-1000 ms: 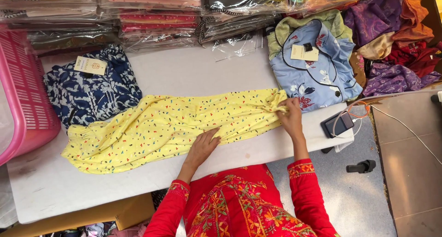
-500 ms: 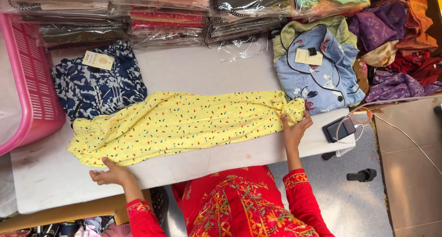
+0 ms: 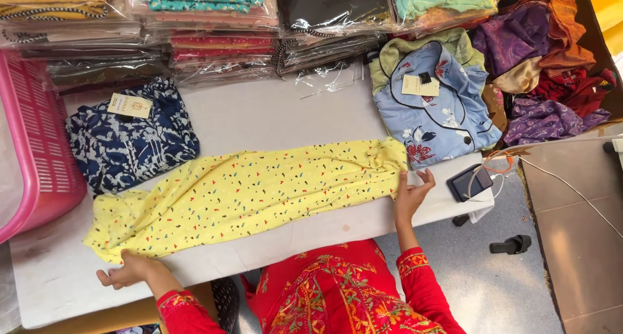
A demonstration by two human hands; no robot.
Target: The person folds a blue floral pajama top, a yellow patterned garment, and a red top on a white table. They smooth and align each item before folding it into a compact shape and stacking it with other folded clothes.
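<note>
Head view. A yellow printed garment, folded into a long narrow strip, lay across the middle of the white bench. Its long axis ran from the lower left of the frame up to the right of centre, slightly tilted.

The left hand was at the strip's lower-left end, fingers loosely curled, touching the hem at the bench's near edge. Whether it pinched the cloth could not be told. The right hand was at the opposite, right end, fingers bent around the bunched corner of the fabric, thumb apart. Each hand therefore stood at one end of the long axis, with the garment stretched between them; neither was nearer its middle.

A dark blue patterned garment with a paper tag lay just beside the strip, at upper left. A pink basket stood at the left edge. A light blue shirt lay at upper right, near the right hand. A phone with a cable rested at the bench's right corner. Bagged fabric stacks lined the top.
</note>
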